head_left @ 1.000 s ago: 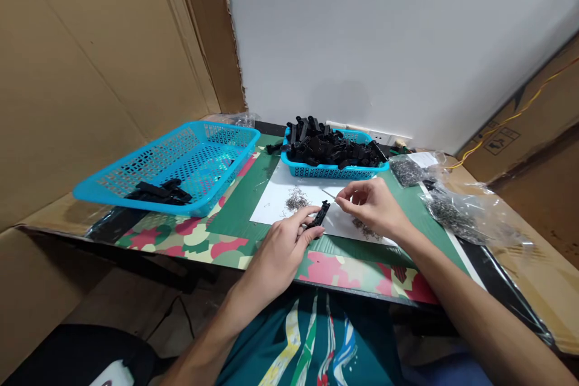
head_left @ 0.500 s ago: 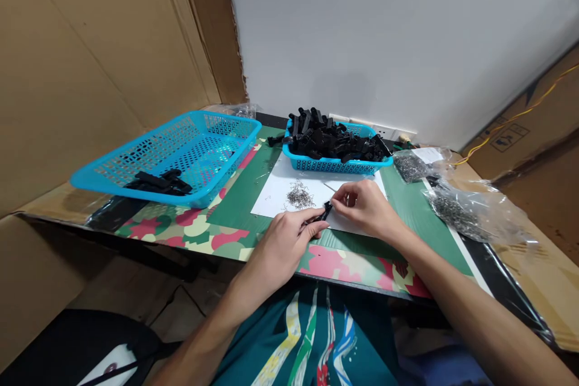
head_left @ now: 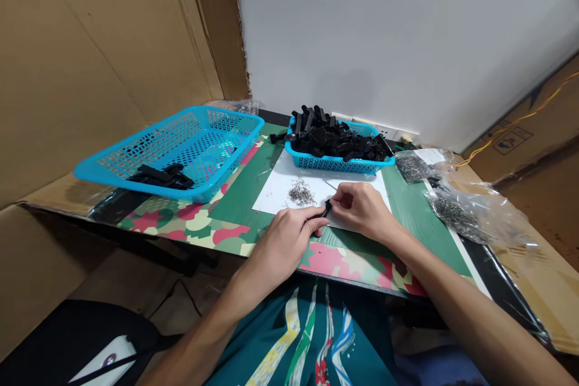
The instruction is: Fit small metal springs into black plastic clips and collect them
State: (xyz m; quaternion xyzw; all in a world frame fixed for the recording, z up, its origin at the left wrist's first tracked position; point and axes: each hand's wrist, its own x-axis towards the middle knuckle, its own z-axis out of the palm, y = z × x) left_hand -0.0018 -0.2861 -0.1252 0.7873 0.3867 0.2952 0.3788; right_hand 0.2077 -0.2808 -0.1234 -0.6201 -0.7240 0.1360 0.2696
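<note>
My left hand pinches a small black plastic part just above the near edge of a white paper sheet. My right hand is closed in a pinch at the part's top end, touching it; what its fingertips hold is too small to see. A little heap of tiny metal springs lies on the paper just beyond my left hand. Behind it stands a blue basket piled with black plastic parts.
A larger blue basket at the left holds a few black parts. Clear plastic bags of small metal pieces lie at the right. Cardboard walls stand to the left and right, a white wall behind. The table has a camouflage and green cover.
My right hand has come left to meet the black part in my left hand. Both hands have settled closer together, near the paper's front edge.
</note>
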